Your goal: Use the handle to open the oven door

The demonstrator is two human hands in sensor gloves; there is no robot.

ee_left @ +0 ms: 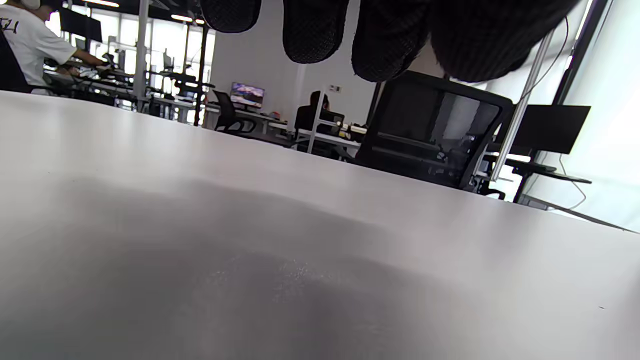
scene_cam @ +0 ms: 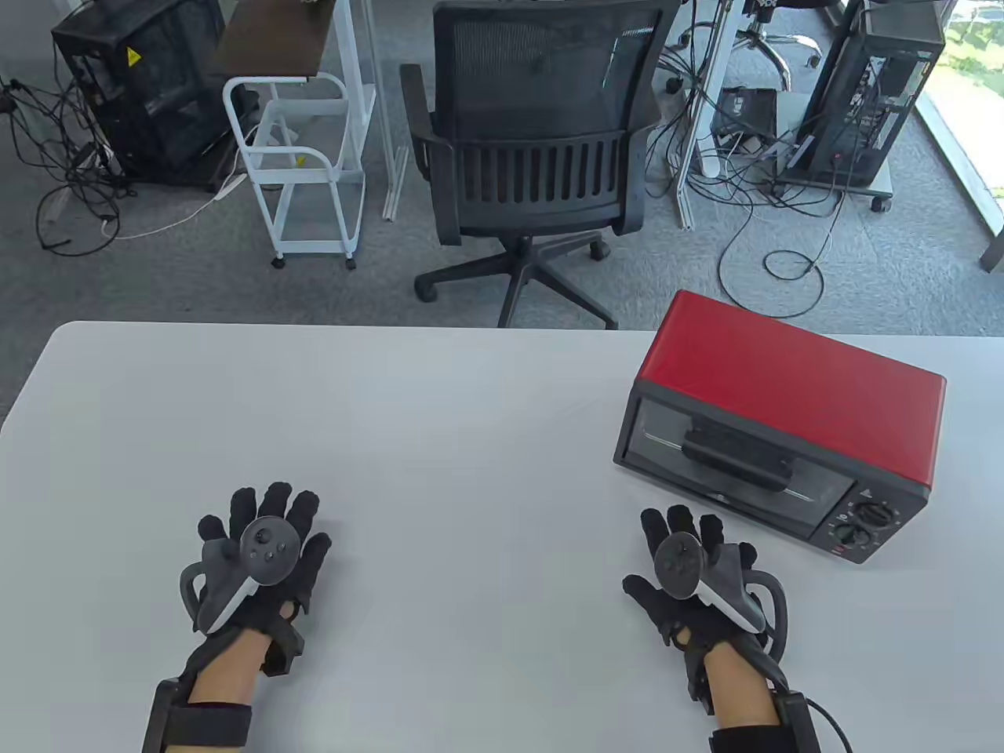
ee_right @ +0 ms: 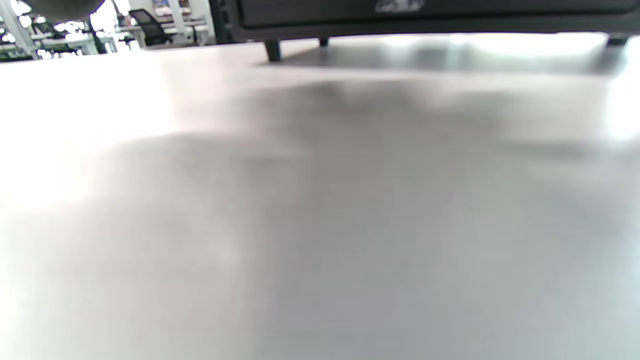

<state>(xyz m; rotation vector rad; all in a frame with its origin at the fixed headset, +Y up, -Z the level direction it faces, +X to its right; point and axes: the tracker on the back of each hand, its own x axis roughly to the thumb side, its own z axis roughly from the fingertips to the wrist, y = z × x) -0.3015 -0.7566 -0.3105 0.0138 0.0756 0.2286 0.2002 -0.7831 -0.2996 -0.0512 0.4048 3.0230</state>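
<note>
A red toaster oven (scene_cam: 792,376) stands at the table's right, its black glass door shut, with a black bar handle (scene_cam: 736,461) across the door. Its lower front edge shows at the top of the right wrist view (ee_right: 425,15). My right hand (scene_cam: 690,549) lies flat and open on the table just in front of the oven's left part, holding nothing. My left hand (scene_cam: 267,533) lies flat and open at the table's left, empty; its fingertips (ee_left: 315,35) hang in at the top of the left wrist view.
The white table (scene_cam: 439,439) spreads between the hands and the oven. Two black knobs (scene_cam: 863,525) sit on the oven's right panel. A black office chair (scene_cam: 541,149) stands behind the table's far edge, with a white cart (scene_cam: 302,165) to its left.
</note>
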